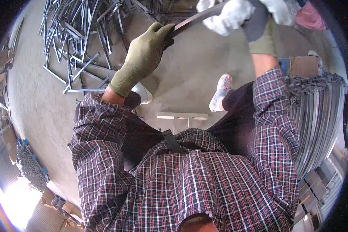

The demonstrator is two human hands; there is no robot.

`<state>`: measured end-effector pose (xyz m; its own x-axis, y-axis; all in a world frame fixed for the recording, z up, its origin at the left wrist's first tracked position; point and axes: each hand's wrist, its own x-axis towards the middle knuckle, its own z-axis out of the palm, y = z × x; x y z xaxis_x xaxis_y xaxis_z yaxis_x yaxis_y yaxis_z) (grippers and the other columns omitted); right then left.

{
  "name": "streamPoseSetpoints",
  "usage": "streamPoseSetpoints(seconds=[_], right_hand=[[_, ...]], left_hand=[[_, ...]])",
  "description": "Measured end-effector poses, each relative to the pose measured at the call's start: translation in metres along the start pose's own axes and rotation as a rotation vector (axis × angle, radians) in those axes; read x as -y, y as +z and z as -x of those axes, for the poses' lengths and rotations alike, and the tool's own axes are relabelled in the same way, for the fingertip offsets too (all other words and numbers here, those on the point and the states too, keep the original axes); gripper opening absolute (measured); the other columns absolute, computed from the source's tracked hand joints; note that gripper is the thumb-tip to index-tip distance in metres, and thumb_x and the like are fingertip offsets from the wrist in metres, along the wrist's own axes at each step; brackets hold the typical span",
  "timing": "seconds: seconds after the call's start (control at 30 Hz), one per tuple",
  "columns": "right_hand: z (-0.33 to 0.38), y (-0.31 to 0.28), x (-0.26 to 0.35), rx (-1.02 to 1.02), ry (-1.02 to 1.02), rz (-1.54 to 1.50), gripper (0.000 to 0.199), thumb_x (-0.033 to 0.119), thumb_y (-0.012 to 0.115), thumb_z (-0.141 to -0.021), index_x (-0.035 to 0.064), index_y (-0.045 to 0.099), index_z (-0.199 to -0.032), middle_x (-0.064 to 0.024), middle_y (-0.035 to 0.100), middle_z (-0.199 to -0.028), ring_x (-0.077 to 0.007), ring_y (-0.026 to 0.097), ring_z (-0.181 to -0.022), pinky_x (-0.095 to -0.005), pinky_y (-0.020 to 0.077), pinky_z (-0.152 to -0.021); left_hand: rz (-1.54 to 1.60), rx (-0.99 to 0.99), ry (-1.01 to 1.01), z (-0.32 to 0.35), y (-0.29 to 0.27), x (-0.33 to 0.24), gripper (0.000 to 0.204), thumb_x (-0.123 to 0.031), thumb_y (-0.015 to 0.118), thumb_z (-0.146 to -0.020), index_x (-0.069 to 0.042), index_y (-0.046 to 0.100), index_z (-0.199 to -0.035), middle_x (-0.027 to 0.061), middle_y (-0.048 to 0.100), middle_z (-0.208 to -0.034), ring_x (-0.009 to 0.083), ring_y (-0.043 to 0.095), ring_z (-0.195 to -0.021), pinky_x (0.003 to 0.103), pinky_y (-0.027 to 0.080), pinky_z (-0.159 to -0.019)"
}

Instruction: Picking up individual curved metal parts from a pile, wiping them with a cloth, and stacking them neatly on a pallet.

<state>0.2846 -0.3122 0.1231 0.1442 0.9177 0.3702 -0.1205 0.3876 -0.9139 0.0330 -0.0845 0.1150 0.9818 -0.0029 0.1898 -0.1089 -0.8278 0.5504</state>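
My left hand [147, 47], in an olive knit glove, is closed round the near end of a dark flat metal bar [195, 20]. The bar slants up to the right, held above the floor. At its other end my right hand [258, 24], gloved in olive and dark grey, has a bunched white cloth [232, 16]. The cloth lies against the bar and hides part of it. Most of the right fingers are covered by the cloth and cut by the upper edge.
A tangled heap of metal frames [79, 34] lies front left. Right of me stands a stack of long metal strips [317, 120], with a cardboard box [303, 65] behind. A bin of small parts [31, 166] stands at left; pinkish-red cloth [311, 17] lies far right.
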Motion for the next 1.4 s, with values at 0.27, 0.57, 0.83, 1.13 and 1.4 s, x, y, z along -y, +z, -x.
streamPoseSetpoints(seconds=[0.27,0.57,0.83,1.13,1.4], right_hand=[[0.028,0.083,-0.099,-0.757,0.124,-0.03,0.057,0.036,0.034,-0.114,0.0047,0.025,-0.16,-0.007,0.036,-0.156,-0.0183,0.038,-0.141,-0.0324,0.0329,-0.12],[0.03,-0.001,-0.022,-0.448,0.047,-0.202,0.04,0.03,0.042,-0.11,0.0072,0.045,-0.143,-0.007,0.05,-0.137,-0.0192,0.047,-0.13,-0.0342,0.0382,-0.113],[-0.011,0.13,-0.068,-0.481,0.101,0.712,0.033,0.015,0.047,-0.109,0.0042,0.051,-0.14,0.0,0.061,-0.121,-0.0147,0.061,-0.108,-0.0292,0.0491,-0.105],[0.035,0.019,-0.03,-0.559,0.136,0.194,0.036,0.014,0.047,-0.108,0.0037,0.052,-0.142,-0.0021,0.062,-0.126,-0.0175,0.06,-0.114,-0.0313,0.0466,-0.109],[-0.011,0.13,-0.055,-0.586,0.125,0.778,0.036,0.01,0.05,-0.104,0.0034,0.057,-0.138,-0.0058,0.064,-0.125,-0.0157,0.058,-0.12,-0.0324,0.0461,-0.107]], left_hand=[[0.001,-0.064,0.072,0.008,0.003,0.0,0.05,-0.001,0.063,-0.096,-0.012,0.054,-0.144,0.014,0.063,-0.107,0.0335,0.069,-0.088,0.041,0.056,-0.075],[-0.069,0.035,0.033,0.012,0.0,0.001,0.057,0.005,0.06,-0.095,-0.013,0.052,-0.148,0.0146,0.061,-0.108,0.0302,0.068,-0.087,0.038,0.056,-0.076],[0.121,0.015,0.02,0.012,-0.006,0.01,0.054,0.0,0.061,-0.096,-0.013,0.053,-0.147,0.0128,0.064,-0.11,0.0313,0.068,-0.091,0.039,0.057,-0.077],[0.037,0.035,0.087,0.0,0.003,0.01,0.055,0.007,0.054,-0.098,-0.011,0.051,-0.149,0.0127,0.064,-0.109,0.0266,0.069,-0.089,0.033,0.057,-0.078],[0.057,-0.027,-0.046,0.015,0.003,0.015,0.028,-0.01,0.061,-0.101,-0.009,0.059,-0.129,0.0168,0.071,-0.105,0.0402,0.07,-0.094,0.04,0.057,-0.075]])
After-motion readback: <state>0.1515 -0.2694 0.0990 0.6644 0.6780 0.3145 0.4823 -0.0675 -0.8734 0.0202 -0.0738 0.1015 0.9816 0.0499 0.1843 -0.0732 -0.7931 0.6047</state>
